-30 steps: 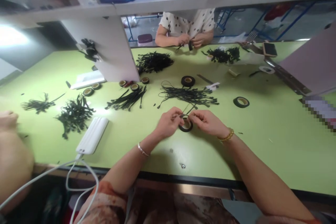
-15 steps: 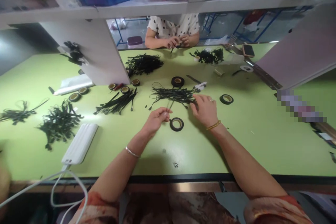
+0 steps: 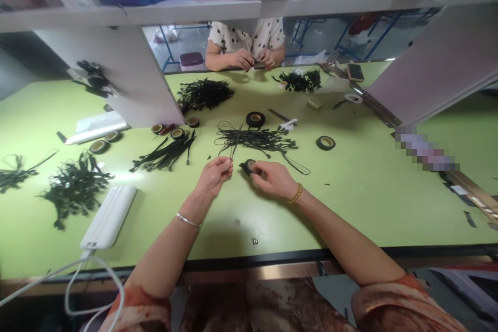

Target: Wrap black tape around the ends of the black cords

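Note:
My left hand pinches a thin black cable, which stands up from the fingertips in front of the cable pile. In my right hand is a roll of black tape, tilted up off the table and partly covered by the fingers. Just beyond both hands lies a loose pile of black cables, with one loop sticking out to the right. Another black tape roll rests behind that pile, and a further roll lies flat to its right.
To the left are a bundle of black cables, a tangled heap and a white power bank with a white cord. A co-worker's hands work across the table. An upright panel and overhead shelf stand ahead.
My right hand has moved from the cable pile's right end toward me and left, and picked up the tape roll. My left hand still holds its cable, now more upright.

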A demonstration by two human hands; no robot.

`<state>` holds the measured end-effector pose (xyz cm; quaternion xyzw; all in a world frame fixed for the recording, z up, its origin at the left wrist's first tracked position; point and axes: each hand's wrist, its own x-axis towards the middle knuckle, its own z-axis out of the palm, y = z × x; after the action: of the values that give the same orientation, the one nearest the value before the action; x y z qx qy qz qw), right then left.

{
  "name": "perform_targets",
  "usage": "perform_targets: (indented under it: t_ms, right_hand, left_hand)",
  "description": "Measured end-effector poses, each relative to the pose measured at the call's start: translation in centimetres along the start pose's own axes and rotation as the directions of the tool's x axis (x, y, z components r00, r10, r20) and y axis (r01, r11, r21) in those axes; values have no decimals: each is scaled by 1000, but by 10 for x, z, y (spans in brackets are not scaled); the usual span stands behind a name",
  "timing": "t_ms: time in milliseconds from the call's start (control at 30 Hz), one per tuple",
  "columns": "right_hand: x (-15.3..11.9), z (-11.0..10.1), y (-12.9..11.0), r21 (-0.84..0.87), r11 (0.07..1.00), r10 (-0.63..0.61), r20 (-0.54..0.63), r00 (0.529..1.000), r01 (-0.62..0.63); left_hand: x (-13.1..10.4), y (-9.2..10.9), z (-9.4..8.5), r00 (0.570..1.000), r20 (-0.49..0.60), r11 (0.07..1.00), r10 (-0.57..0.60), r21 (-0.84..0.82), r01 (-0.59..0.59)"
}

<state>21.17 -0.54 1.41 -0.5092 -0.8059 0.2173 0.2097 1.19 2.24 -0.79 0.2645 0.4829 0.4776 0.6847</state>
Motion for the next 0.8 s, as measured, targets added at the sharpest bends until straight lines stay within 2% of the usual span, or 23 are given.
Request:
perform_targets:
  t_ms: [67,133,267,467,667,800]
  right_hand:
    - [1,0,3,225,974,-11,-88,996,30]
    - [1,1,3,333,940,-24,-141,990,70]
    - [1,7,1,344,937,14,-208,978,60]
    - [2,12,1,368,929,36,-202,979,42]
    - [2,16,0,401,916,95,-238,967,9]
    - [2,17,1,400,916,134,-272,953,-15]
  left_hand:
    - [-1,-2,1,1000,19,1000,-7,2,7]
    - [-3,-4,4,999,52,1000,-10,8,9]
    - [-11,-5,10,995,100,998,21,58,-27]
    - [-18,-4,16,985,134,985,108,117,-124]
    - [-19,-7,20,979,154,975,136,152,-160]
    - [-20,-7,19,967,213,964,140,193,-183]
